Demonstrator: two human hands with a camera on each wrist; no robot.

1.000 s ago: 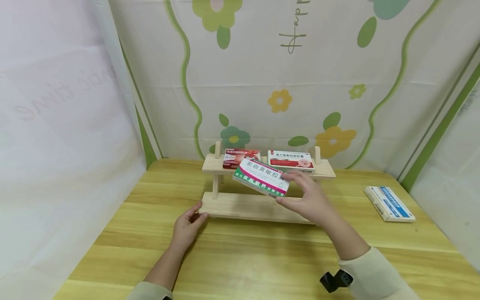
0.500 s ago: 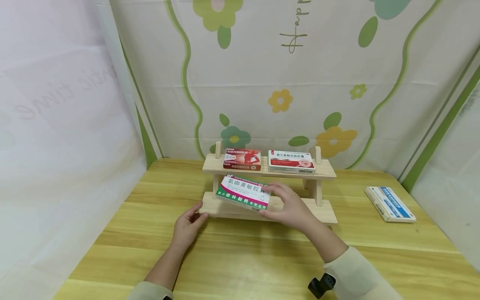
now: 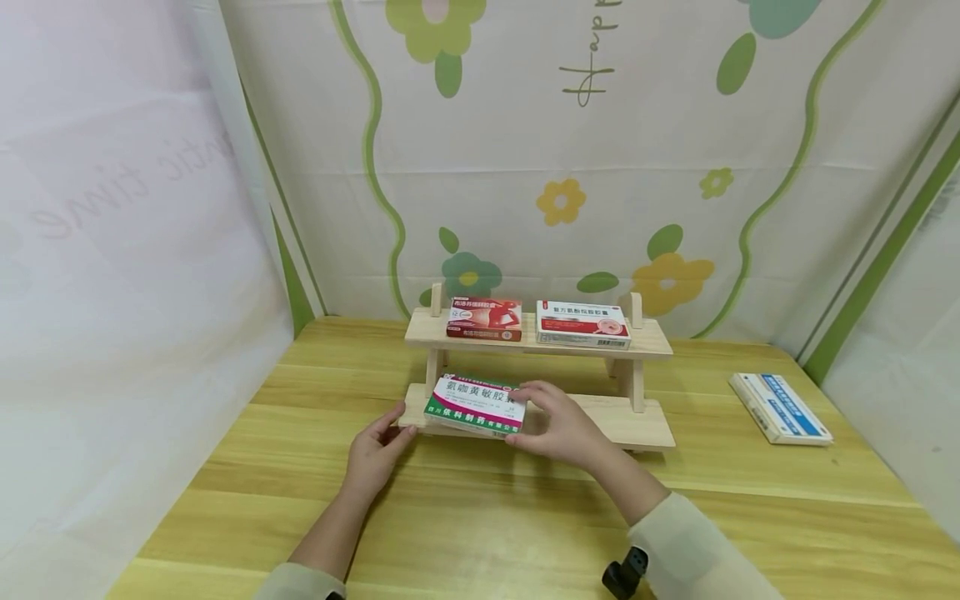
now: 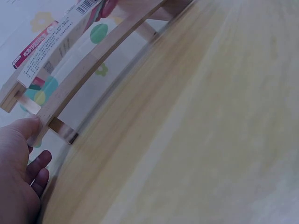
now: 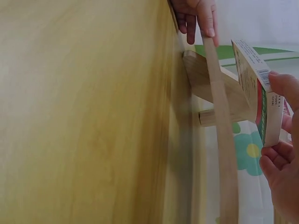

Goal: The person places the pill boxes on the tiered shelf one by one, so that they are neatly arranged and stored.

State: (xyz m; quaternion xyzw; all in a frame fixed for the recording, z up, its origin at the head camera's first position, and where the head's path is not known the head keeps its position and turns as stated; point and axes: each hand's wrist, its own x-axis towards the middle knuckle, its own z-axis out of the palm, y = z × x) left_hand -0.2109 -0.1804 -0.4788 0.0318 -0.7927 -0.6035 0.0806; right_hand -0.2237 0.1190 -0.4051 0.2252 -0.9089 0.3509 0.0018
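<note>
My right hand [image 3: 558, 427] pinches a white, green and magenta medicine box [image 3: 476, 407] by its right end, thumb on the near side. The box is tilted just above the left part of the lower board [image 3: 592, 421] of a two-tier wooden shelf; in the right wrist view a gap shows between the box [image 5: 252, 84] and the board [image 5: 223, 140]. My left hand [image 3: 372, 454] grips the left end of that board, thumb on its edge, as the left wrist view shows with the hand [image 4: 21, 163] at the board's end.
On the upper board [image 3: 528, 333] lie a red medicine box [image 3: 483, 319] at left and a white-and-red one [image 3: 582, 324] at right. A white-and-blue medicine box [image 3: 780, 408] lies on the wooden table [image 3: 465, 525] to the right. Printed cloth [image 3: 495, 167] stands behind.
My right hand has carried the green-and-magenta box down and left, from in front of the upper board to just over the lower one. My left hand stays on the shelf end.
</note>
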